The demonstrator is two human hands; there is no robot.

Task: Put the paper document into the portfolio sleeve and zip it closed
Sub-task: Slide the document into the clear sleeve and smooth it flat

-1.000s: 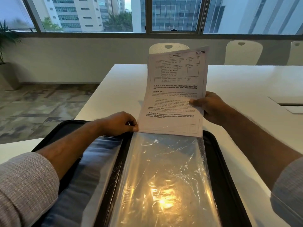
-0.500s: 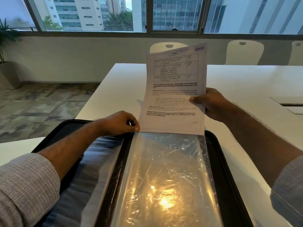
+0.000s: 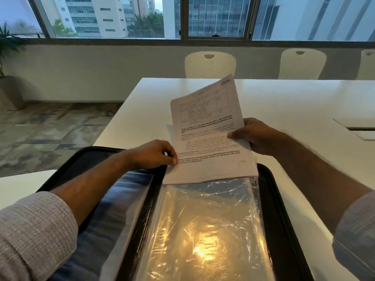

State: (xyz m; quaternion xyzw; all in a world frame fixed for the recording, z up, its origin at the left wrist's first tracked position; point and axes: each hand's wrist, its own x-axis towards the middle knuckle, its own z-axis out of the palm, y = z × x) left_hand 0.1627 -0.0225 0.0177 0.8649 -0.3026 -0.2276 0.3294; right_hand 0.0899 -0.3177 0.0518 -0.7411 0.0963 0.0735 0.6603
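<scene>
Fingers point(image 3: 236, 135) of both hands pinching paper document point(image 3: 209, 134) edges.

A single wide-angle camera is sitting on the person's head, looking forward and down along both forearms onto the white table point(image 3: 304, 102). It is hanging close over the open portfolio point(image 3: 272, 199) at the near edge, while also taking in the chairs point(image 3: 210, 64) and window point(image 3: 217, 17) well beyond. With only this one view running, no second one is sharing the scene.
</scene>
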